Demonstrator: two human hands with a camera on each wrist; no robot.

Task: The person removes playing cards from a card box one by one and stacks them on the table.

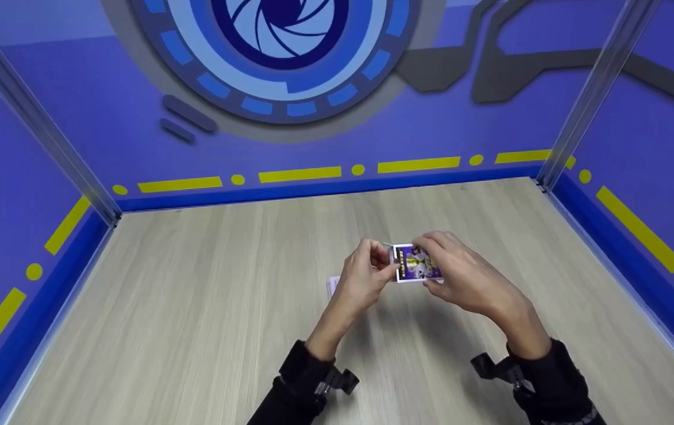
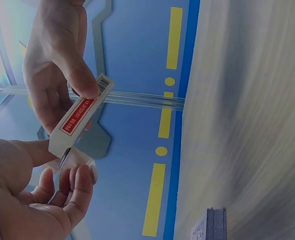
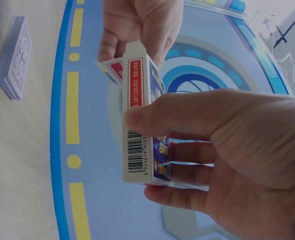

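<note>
A small white-edged playing-card box (image 1: 418, 263) with a purple and yellow picture is held up over the table between both hands. My right hand (image 1: 474, 276) grips its right end, thumb on the narrow side with the barcode (image 3: 136, 152) and fingers round the opposite side. At the box's other end, my left hand (image 1: 359, 278) pinches an end flap (image 3: 113, 70) that sticks out at an angle. The box's inside is hidden. Partly behind the left hand in the head view, a stack of playing cards (image 3: 16, 57) lies on the table, patterned backs up.
The pale wood-grain table (image 1: 207, 307) is closed in by blue-purple printed panels (image 1: 313, 156) at the back and both sides. Clear corner posts (image 1: 591, 82) stand where the panels meet. Each wrist wears a black strap with a small camera (image 1: 345, 381).
</note>
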